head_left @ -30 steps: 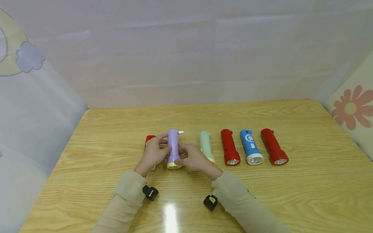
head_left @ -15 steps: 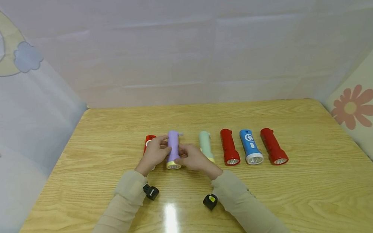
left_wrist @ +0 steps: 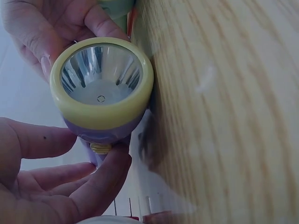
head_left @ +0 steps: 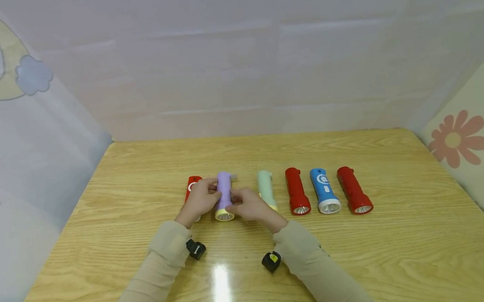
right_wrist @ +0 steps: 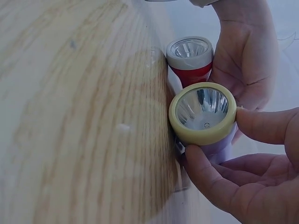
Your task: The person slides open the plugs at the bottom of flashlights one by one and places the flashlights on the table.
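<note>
A purple flashlight (head_left: 224, 189) with a yellow lens ring (left_wrist: 100, 112) lies at the tabletop, lamp end toward me and a small tab sticking out at its far right. My left hand (head_left: 200, 201) holds its left side between thumb and fingers. On the other side my right hand (head_left: 252, 205) pinches it near the lamp end, thumb and fingertips by the ring in the right wrist view. A red flashlight with a white head (right_wrist: 190, 55) lies just left of it, partly covered by the left hand. Right of it is a mint-green flashlight (head_left: 265, 184), partly hidden by the right hand.
Farther right in the row lie a red flashlight (head_left: 297, 189), a blue flashlight (head_left: 324, 187) with a white head, and another red flashlight (head_left: 353, 189). All rest on a wooden table (head_left: 408, 242), backed by a pale cloth (head_left: 234, 74).
The purple flashlight has come down slightly and toward me, and its side tab now looks greyer. Both hands keep their hold; the other flashlights stay put.
</note>
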Motion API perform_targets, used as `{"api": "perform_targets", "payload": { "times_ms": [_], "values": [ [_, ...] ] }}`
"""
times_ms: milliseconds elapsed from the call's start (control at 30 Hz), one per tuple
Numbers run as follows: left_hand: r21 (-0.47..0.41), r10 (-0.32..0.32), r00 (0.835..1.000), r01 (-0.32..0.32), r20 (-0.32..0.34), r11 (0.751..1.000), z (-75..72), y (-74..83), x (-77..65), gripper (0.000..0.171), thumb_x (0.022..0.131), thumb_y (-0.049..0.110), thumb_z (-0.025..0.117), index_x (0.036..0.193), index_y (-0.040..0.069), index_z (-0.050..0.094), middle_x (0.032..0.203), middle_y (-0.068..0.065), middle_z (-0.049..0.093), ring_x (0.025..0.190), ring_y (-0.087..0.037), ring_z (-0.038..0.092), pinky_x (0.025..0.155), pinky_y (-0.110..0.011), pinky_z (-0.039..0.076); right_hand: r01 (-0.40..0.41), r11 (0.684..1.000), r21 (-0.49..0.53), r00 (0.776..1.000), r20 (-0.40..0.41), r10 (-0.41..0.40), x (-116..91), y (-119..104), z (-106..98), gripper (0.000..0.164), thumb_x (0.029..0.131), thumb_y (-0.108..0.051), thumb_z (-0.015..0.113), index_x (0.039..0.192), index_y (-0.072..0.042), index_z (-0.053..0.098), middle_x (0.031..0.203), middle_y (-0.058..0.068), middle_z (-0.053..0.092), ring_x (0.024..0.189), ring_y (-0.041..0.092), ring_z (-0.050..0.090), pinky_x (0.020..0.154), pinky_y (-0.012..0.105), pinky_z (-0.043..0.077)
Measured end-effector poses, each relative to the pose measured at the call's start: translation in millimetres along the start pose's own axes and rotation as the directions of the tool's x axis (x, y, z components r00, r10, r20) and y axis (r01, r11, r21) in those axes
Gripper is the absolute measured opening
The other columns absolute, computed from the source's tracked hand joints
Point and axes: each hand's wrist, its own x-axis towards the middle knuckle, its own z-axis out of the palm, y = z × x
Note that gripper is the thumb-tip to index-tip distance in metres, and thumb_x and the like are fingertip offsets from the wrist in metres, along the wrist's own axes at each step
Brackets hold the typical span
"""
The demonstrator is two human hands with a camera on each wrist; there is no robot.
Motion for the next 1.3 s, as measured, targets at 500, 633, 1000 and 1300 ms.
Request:
{"api": "perform_targets", "payload": {
  "times_ms": [500, 633, 1000, 1300],
  "values": [
    [0.076, 0.029, 0.999, -0.031, 0.034, 0.997, 0.0, 2.9, 1.0, 0.045, 0.084, -0.002, 0.057, 0.126, -0.013, 0.044, 0.115, -0.027, 0.056, 0.104, -0.032, 0.056, 0.083, -0.038, 0.049, -0.008, 0.998, 0.060, 1.000, 0.028, 0.007, 2, 3, -2, 0.040, 0.087, 0.000, 0.055, 0.125, 0.008, 0.049, 0.108, 0.019, 0.061, 0.095, 0.022, 0.057, 0.080, 0.030, 0.047],
    [0.081, 0.038, 0.999, -0.041, 0.039, 0.996, -0.6, 4.3, -0.5, 0.045, 0.084, -0.003, 0.057, 0.126, -0.014, 0.045, 0.115, -0.028, 0.055, 0.104, -0.033, 0.056, 0.082, -0.038, 0.049, -0.009, 0.999, 0.050, 1.000, 0.022, 0.007, 2, 2, -1, 0.041, 0.087, 0.001, 0.055, 0.127, 0.010, 0.046, 0.111, 0.021, 0.059, 0.097, 0.022, 0.056, 0.080, 0.030, 0.047],
    [0.080, 0.034, 0.999, -0.037, 0.035, 0.996, -0.6, 7.0, -3.5, 0.046, 0.084, -0.002, 0.057, 0.126, -0.015, 0.043, 0.115, -0.029, 0.054, 0.105, -0.034, 0.056, 0.084, -0.039, 0.048, -0.001, 1.000, 0.004, 1.000, 0.001, 0.001, -1, -1, -2, 0.039, 0.087, 0.000, 0.056, 0.125, 0.009, 0.049, 0.108, 0.019, 0.061, 0.096, 0.023, 0.057, 0.081, 0.032, 0.047],
    [0.101, 0.030, 0.999, -0.031, 0.009, 0.994, 0.2, 4.7, -2.1, 0.045, 0.085, 0.000, 0.057, 0.128, -0.011, 0.045, 0.117, -0.027, 0.054, 0.104, -0.033, 0.057, 0.084, -0.038, 0.048, 0.053, 0.993, -0.104, 0.998, -0.021, -0.055, -6, -3, -4, 0.035, 0.088, -0.004, 0.057, 0.121, 0.005, 0.055, 0.103, 0.016, 0.064, 0.090, 0.022, 0.061, 0.073, 0.029, 0.050]
  ]
}}
